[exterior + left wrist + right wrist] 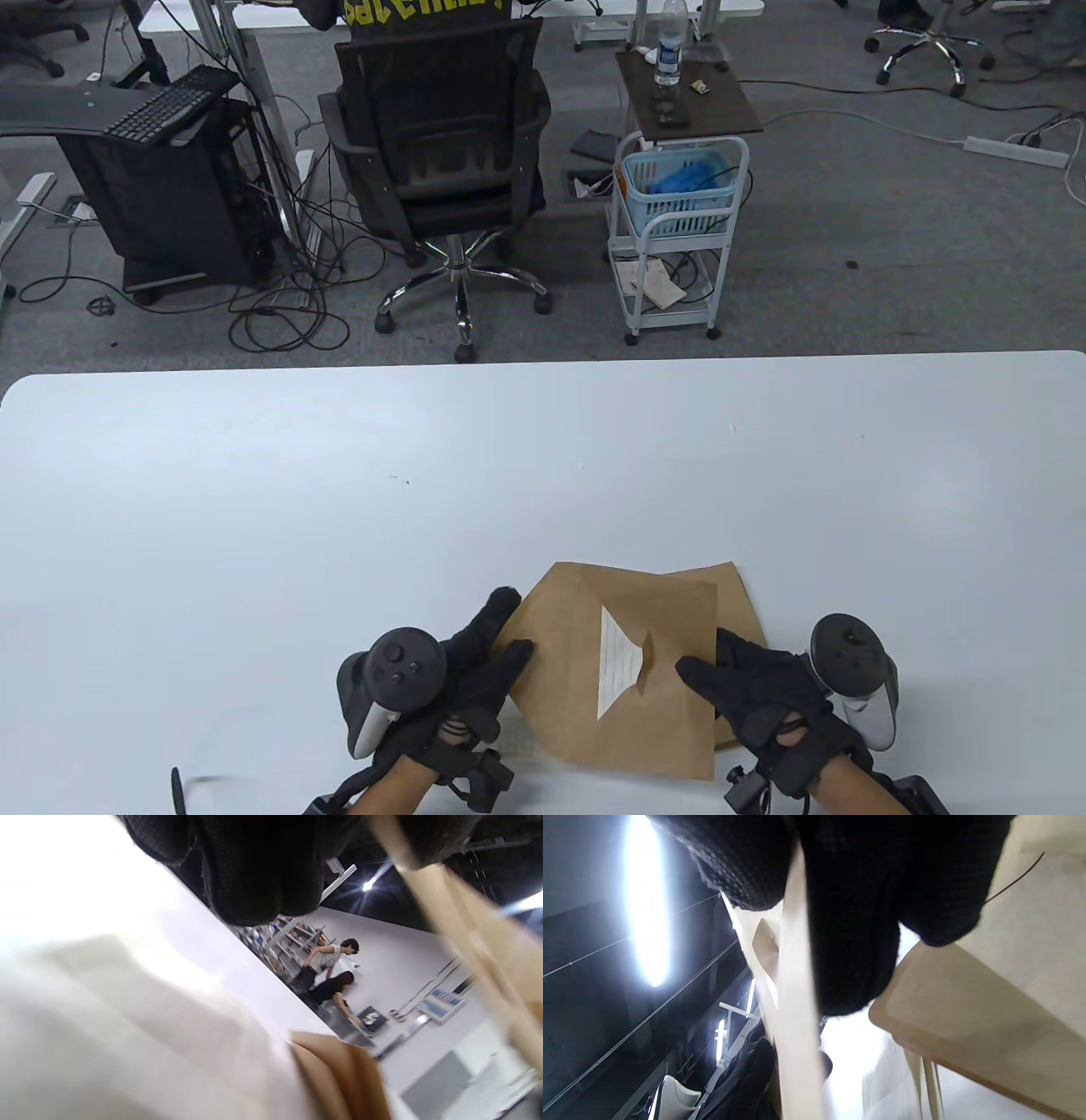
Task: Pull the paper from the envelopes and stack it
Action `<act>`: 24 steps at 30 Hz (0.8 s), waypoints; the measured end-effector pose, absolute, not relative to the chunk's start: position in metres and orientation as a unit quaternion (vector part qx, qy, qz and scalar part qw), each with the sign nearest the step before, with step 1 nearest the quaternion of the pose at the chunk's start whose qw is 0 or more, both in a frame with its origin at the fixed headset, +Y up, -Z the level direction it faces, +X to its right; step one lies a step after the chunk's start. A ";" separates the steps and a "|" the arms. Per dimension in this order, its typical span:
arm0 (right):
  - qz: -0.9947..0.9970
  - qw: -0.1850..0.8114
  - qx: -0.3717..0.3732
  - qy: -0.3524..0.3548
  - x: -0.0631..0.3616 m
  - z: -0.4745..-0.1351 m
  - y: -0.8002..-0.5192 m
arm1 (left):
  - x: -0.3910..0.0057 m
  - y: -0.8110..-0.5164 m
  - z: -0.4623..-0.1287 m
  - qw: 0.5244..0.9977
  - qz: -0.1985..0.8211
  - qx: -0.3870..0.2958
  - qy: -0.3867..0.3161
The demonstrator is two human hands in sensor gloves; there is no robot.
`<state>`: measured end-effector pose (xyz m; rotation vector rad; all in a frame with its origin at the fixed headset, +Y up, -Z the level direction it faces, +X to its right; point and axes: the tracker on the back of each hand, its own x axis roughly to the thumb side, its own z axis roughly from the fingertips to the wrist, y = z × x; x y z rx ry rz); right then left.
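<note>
Office floor and chairs are sitting beyond the white table (339, 509), and at its six o'clock edge the brown envelope (594, 679) is lying between both hands. Left hand (458, 679) is gripping its nine o'clock edge, right hand (755, 688) pinching the three o'clock edge. White paper (618, 671) is peeking from the mouth, which seems to be facing three o'clock, nearer the right hand, so that one looks best placed to draw it.

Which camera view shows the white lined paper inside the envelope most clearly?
The table view: the white lined paper shows as a triangle through the open flap of the brown envelope, between the left hand and the right hand. Both wrist views show only blurred brown envelope edges and glove fabric; no lined paper is recognizable.
</note>
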<state>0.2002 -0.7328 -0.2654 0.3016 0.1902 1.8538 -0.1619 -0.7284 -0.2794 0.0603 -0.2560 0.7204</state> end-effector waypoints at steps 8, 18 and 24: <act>0.781 0.602 0.133 0.099 0.196 -0.262 -0.734 | -0.131 -0.712 -0.258 0.969 0.050 0.154 -0.185; 0.743 0.639 0.149 0.135 0.193 -0.264 -0.739 | -0.098 -0.717 -0.240 0.947 -0.004 0.143 -0.286; 0.700 0.670 0.187 0.162 0.188 -0.265 -0.737 | -0.103 -0.721 -0.250 0.926 0.240 0.012 -0.293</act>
